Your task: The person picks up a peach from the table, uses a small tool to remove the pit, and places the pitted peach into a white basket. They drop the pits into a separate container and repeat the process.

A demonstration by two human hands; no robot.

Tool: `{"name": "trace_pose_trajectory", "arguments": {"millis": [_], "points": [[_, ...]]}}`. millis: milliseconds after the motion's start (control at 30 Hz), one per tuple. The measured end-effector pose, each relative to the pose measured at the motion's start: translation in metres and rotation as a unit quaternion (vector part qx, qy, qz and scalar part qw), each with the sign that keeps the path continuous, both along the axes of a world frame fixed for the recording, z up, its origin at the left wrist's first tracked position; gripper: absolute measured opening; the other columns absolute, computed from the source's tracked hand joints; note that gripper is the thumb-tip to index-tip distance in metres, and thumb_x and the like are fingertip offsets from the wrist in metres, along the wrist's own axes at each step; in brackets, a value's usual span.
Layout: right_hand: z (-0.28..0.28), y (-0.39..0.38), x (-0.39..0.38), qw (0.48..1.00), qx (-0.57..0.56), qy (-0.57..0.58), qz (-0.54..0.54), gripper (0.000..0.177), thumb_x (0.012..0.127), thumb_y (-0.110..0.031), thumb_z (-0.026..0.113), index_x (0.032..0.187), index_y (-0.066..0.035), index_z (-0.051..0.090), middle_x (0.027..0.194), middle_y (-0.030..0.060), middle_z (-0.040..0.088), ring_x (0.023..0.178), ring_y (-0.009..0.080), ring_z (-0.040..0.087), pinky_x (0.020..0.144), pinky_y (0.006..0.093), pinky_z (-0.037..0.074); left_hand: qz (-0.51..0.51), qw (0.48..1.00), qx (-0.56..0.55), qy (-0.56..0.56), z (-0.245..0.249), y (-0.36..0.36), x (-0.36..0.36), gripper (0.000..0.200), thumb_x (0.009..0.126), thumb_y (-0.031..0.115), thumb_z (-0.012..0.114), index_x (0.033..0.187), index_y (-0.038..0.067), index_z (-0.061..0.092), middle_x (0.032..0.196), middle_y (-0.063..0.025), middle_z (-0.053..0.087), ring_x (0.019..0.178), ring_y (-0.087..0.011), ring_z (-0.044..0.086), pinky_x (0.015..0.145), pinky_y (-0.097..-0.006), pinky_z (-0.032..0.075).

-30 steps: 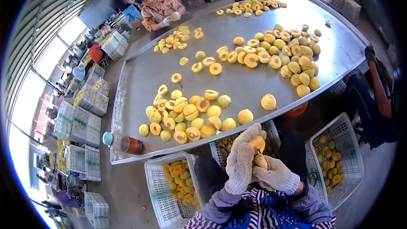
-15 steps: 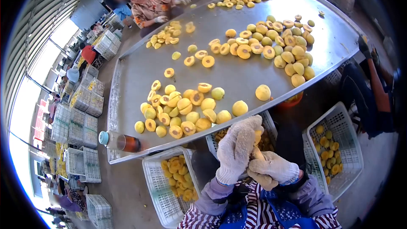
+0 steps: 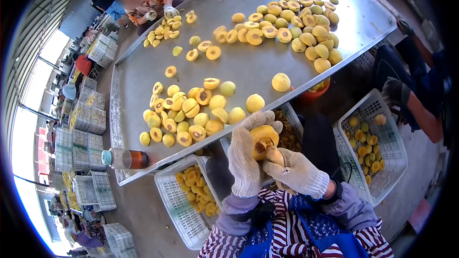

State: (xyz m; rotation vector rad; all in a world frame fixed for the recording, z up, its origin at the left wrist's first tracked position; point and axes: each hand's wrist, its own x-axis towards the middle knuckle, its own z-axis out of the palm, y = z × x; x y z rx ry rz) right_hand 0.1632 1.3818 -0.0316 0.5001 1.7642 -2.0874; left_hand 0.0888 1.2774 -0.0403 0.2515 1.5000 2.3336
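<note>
My left hand [image 3: 243, 160], in a whitish knit glove, cups a yellow peach half [image 3: 265, 136] with its cut face up, showing the brown pit hollow. My right hand [image 3: 301, 173], also gloved, grips a small pitting tool [image 3: 275, 156] by its pale handle. The tool's dark tip meets the middle of the cut face; its exact shape is hard to make out. Both hands are just off the near edge of the metal table [image 3: 143, 81]. Close by on the table lie a whole-looking peach [image 3: 255, 103] and a pile of peach halves [image 3: 191, 107].
White crates of fruit stand left [image 3: 165, 196] and right [image 3: 397, 157], with another crate [image 3: 296, 126] below the table edge. A bottle [image 3: 126, 158] lies at the table corner. A co-worker's dark-gloved hand [image 3: 396, 91] is near the right crate; another person [image 3: 155, 0] sits across.
My hands have turned, so the peach half's cut face and the tool now show. The view has shifted. At right, a co-worker's gloved hand and a pale fruit have appeared by the crate.
</note>
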Motion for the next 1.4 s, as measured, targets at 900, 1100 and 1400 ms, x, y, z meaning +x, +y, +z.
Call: {"name": "trace_pose_trajectory", "arguments": {"millis": [900,1100,1400], "points": [[-0.002,0.003,0.003,0.995,-0.096,-0.002,-0.016,0.026,0.098,-0.027,0.062,0.112,-0.006,0.058,0.072,-0.0017,0.059,0.053,0.0050,0.054,0.046,0.0195,0.042,0.013,0.997,-0.010,0.075,0.001,0.005,0.004,0.063,0.103,0.052,0.044,0.133,-0.003,0.051,0.123,-0.0170,0.062,0.110,-0.0279,0.064,0.097,-0.0384,0.052],[-0.017,0.006,0.005,0.980,-0.196,0.024,0.025,0.025,0.098,-0.030,0.062,0.101,-0.005,0.061,0.072,-0.0025,0.060,0.059,0.0041,0.055,0.053,0.0201,0.044,-0.061,0.988,-0.082,0.114,0.008,-0.006,-0.005,0.045,0.106,0.033,0.046,0.126,-0.006,0.058,0.124,-0.0168,0.064,0.107,-0.0236,0.066,0.095,-0.0340,0.051],[-0.047,0.016,0.016,0.942,-0.325,-0.026,0.082,0.034,0.098,-0.040,0.059,0.084,-0.009,0.062,0.060,-0.0028,0.055,0.048,0.0053,0.049,0.044,0.0204,0.039,-0.024,0.871,-0.180,0.456,-0.007,-0.013,-0.021,0.040,0.102,0.032,0.054,0.118,-0.003,0.065,0.112,-0.0144,0.070,0.100,-0.0207,0.068,0.088,-0.0350,0.053]]}}
